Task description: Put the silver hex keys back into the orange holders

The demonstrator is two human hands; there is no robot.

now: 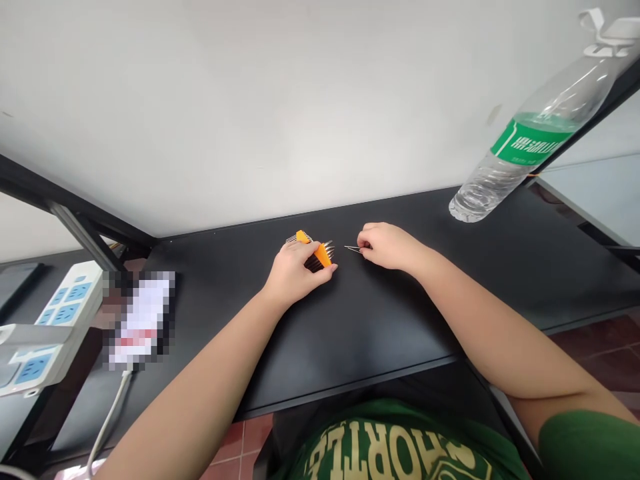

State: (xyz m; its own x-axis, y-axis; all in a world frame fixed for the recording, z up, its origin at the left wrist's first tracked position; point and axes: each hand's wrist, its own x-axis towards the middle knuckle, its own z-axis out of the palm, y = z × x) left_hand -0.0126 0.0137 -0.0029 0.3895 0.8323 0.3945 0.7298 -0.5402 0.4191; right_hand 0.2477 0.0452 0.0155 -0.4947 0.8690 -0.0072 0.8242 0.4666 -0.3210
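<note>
My left hand (pixel 295 268) grips an orange holder (pixel 323 255) with several thin metal tools in it, whose silvery tips point right. Its thumb and fingers are closed round the holder, just above the black table. To the right, my right hand (pixel 383 245) pinches one or more thin metal pieces (pixel 353 249) that point left toward the holder. A small gap separates these pieces from the holder's tips. What exactly the pinched pieces are is too small to tell.
A large water bottle (pixel 533 143) with a green label stands at the back right. On the left are a white power strip (pixel 65 313) and a blurred-out flat object (pixel 143 320) with a white cable (pixel 111 417). A pale wall (pixel 280 120) rises behind the black table (pixel 350 327).
</note>
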